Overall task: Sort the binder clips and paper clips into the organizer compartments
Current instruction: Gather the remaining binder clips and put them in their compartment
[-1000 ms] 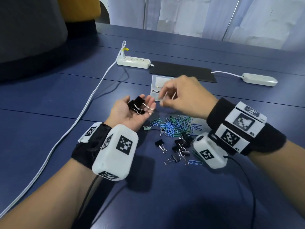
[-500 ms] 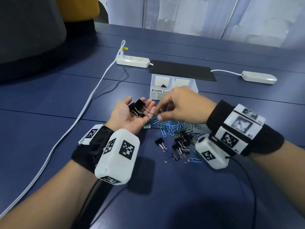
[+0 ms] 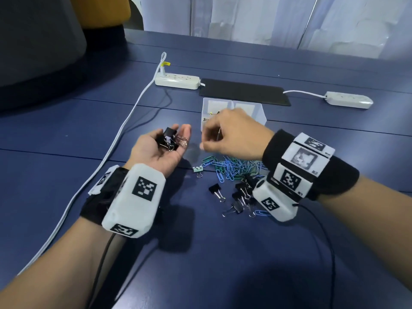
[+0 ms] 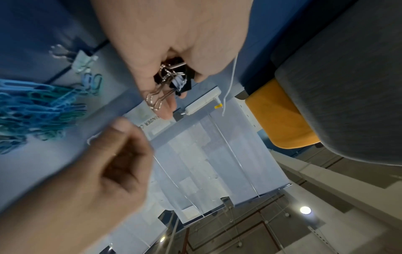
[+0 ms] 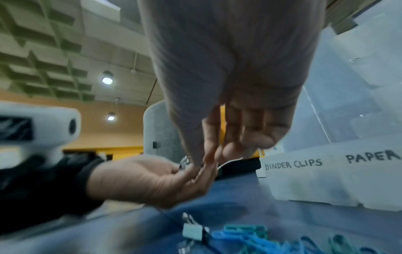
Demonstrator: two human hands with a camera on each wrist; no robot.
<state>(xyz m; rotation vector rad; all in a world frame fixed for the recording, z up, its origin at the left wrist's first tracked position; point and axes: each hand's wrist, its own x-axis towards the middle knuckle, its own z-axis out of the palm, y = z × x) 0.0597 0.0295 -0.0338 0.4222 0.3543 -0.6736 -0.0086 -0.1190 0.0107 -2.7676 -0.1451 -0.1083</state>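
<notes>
My left hand [image 3: 156, 150] lies palm up above the table, fingers relaxed, carrying several black binder clips [image 3: 170, 139] [image 4: 172, 77]. My right hand [image 3: 231, 134] [image 4: 104, 163] hovers just right of the left fingertips, fingers curled in a pinch. A thin wire loop of a binder clip [image 4: 92, 140] shows by its thumb; the rest is hidden. Behind it stands the clear organizer [image 3: 258, 112] [image 5: 326, 180], labelled BINDER CLIPS on the left and PAPER on the right. Blue and green paper clips [image 3: 231, 167] are piled below my right hand, with black binder clips [image 3: 240, 192] nearer me and a pale green binder clip [image 3: 198, 169].
Two white power strips [image 3: 177, 80] [image 3: 349, 100] and a black mat [image 3: 244, 91] lie behind the organizer. A white cable [image 3: 116, 148] runs down the table's left side. A grey and yellow chair [image 3: 33, 41] stands at the far left.
My right hand went from over the organizer to my left palm, then drew back a little to the right with its fingers pinched. The left hand barely moved.
</notes>
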